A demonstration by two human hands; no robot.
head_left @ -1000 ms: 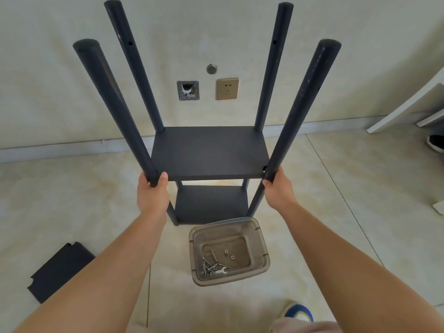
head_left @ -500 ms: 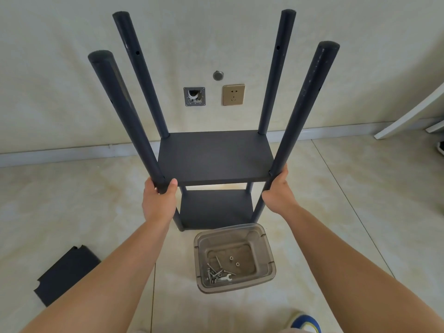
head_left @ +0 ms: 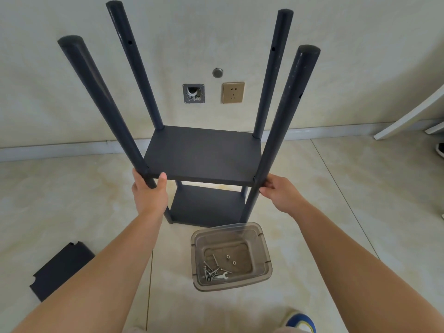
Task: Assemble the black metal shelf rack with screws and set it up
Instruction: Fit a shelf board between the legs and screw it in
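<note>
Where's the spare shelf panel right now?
In the head view the spare shelf panel lies flat on the floor at lower left, beside the left forearm, apart from the rack and screw tub.

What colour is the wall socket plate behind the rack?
Gold or brass-toned, seen in the head view: the socket plate sits on the wall between the rack's rear posts.
</note>
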